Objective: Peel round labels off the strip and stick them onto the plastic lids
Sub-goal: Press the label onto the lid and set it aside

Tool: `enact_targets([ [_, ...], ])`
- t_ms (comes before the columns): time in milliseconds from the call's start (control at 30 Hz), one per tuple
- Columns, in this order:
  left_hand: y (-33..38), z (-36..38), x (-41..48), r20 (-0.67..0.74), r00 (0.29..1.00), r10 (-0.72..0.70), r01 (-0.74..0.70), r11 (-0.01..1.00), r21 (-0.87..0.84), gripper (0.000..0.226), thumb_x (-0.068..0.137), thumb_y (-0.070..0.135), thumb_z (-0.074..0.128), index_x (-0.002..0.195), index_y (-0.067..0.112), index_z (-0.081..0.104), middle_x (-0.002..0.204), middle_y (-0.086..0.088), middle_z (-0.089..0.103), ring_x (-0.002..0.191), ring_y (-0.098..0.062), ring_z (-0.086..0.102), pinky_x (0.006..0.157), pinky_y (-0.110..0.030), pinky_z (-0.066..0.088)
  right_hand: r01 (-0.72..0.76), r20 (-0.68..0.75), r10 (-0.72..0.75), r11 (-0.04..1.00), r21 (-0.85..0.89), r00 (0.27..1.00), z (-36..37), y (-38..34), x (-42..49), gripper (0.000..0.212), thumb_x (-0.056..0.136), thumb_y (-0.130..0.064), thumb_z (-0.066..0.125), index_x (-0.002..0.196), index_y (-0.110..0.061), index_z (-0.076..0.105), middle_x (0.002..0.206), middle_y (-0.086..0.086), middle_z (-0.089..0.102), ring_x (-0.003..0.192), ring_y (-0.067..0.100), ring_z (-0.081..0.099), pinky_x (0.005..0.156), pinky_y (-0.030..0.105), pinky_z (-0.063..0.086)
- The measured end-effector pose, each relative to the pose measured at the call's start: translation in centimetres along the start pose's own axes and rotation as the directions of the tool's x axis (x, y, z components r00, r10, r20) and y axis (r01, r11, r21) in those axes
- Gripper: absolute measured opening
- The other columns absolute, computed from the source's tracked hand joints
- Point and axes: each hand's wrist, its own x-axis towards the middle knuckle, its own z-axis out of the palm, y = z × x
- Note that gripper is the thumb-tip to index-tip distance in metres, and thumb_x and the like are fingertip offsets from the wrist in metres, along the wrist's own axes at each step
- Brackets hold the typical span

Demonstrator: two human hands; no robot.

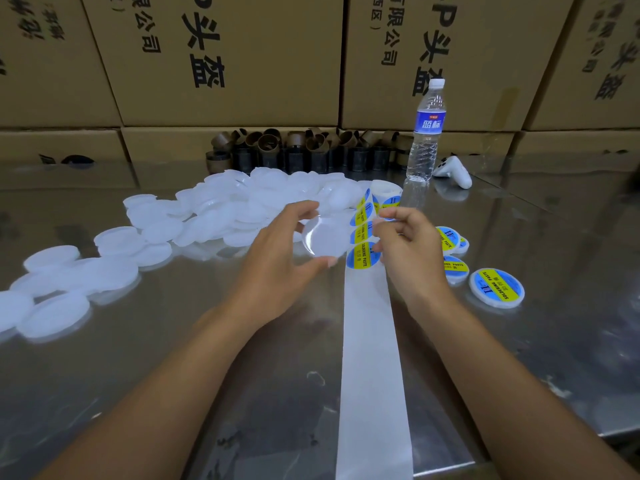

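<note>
Left fingers (313, 264) curl round a bare lid (325, 240); right fingers (389, 215) pinch a label (362, 233) on the strip (370, 341). Peeled hastily, it could crease or land off-centre.

Steel table (519, 358) (cardboard boxes (228, 57) behind)

The round labels (362, 256) are printed blue with a yellow band and black lettering. The lids (221, 209) are translucent white, the strip (372, 358) plain white, the cartons (242, 57) brown.

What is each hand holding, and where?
Left hand grips a blank lid by its rim. Right hand touches a label on the strip; hold unclear.
</note>
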Motion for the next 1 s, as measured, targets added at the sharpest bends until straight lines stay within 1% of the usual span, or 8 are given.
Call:
enact_targets([
  [100,0.8,0.3,-0.4,0.017,0.99,0.143,-0.143,0.99,-0.007,0.065,0.072,0.015,0.083,0.126,0.026,0.048,0.116,0.031,0.047,0.102,-0.004,0.052,0.097,-0.034,0.043,0.027,0.155,-0.033,0.999,0.041,0.987,0.2,-0.2,-0.5,0.01,0.093,-0.025,0.057,0.091,-0.02,0.066,0.075,-0.007,0.064,0.061,-0.003,0.057,0.057,0.012,0.043],
  [167,0.9,0.3,-0.5,0.034,0.981,0.189,-0.189,0.982,-0.004,0.065,0.073,0.015,0.082,0.128,0.023,0.049,0.118,0.03,0.048,0.101,-0.007,0.053,0.098,-0.041,0.044,0.048,0.247,-0.061,0.997,0.057,0.967,0.2,-0.4,-0.7,0.017,0.094,-0.025,0.057,0.089,-0.016,0.07,0.074,-0.008,0.067,0.065,0.002,0.06,0.062,0.015,0.047],
  [300,0.8,0.4,-0.4,0.028,0.981,0.194,-0.194,0.981,-0.018,0.073,0.073,0.013,0.082,0.135,0.026,0.044,0.126,0.021,0.05,0.103,-0.006,0.055,0.099,-0.026,0.043,0.034,0.297,-0.054,0.997,0.073,0.953,0.1,-0.5,-0.9,0.015,0.093,-0.017,0.057,0.086,-0.014,0.07,0.062,-0.01,0.066,0.053,0.006,0.054,0.054,0.015,0.044],
  [400,1.0,0.3,-0.2,-0.016,0.997,0.076,-0.077,0.991,-0.11,0.079,0.073,0.012,0.081,0.134,0.034,0.037,0.126,0.022,0.048,0.099,0.004,0.056,0.09,-0.005,0.037,-0.05,0.286,0.011,0.99,0.132,0.958,0.0,-0.5,-0.7,0.014,0.092,-0.016,0.058,0.092,-0.005,0.067,0.057,-0.007,0.061,0.044,0.001,0.047,0.053,0.014,0.041],
  [600,1.4,-0.1,0.3,0.068,0.928,-0.366,0.345,0.776,-0.529,0.021,0.093,0.025,0.059,0.113,0.017,0.061,0.096,0.0,0.072,0.088,-0.014,0.069,0.086,-0.028,0.052,-0.182,0.408,0.079,0.958,0.22,0.91,0.0,-0.8,-0.9,0.002,0.091,-0.012,0.059,0.089,-0.013,0.059,0.068,-0.003,0.07,0.056,0.011,0.065,0.067,0.023,0.053],
  [733,1.1,-0.1,0.2,0.193,0.914,-0.356,0.394,0.673,-0.626,0.027,0.092,0.025,0.058,0.11,0.005,0.062,0.101,-0.013,0.072,0.092,-0.026,0.068,0.089,-0.037,0.051,-0.223,0.504,0.079,0.947,0.231,0.86,0.1,-0.8,-1.2,0.015,0.088,-0.007,0.062,0.102,-0.007,0.055,0.083,0.002,0.073,0.072,0.016,0.072,0.064,0.019,0.054],
  [900,1.0,-0.1,0.4,0.205,0.919,-0.336,0.378,0.606,-0.7,0.02,0.094,0.02,0.054,0.105,0.008,0.065,0.095,-0.005,0.071,0.082,-0.017,0.065,0.071,-0.024,0.054,-0.235,0.561,0.111,0.96,0.153,0.82,0.3,-0.8,-1.3,0.011,0.087,-0.013,0.064,0.096,-0.014,0.06,0.086,0.001,0.073,0.076,0.016,0.07,0.082,0.032,0.054],
  [1000,1.1,-0.2,0.4,0.225,0.918,-0.326,0.384,0.59,-0.71,0.021,0.096,0.02,0.051,0.104,0.008,0.067,0.097,-0.002,0.07,0.084,-0.013,0.064,0.068,-0.021,0.054,-0.228,0.559,0.111,0.963,0.144,0.822,0.3,-1.0,-1.3,0.008,0.09,-0.021,0.059,0.089,-0.015,0.064,0.076,0.0,0.067,0.066,0.013,0.062,0.073,0.027,0.052],
])
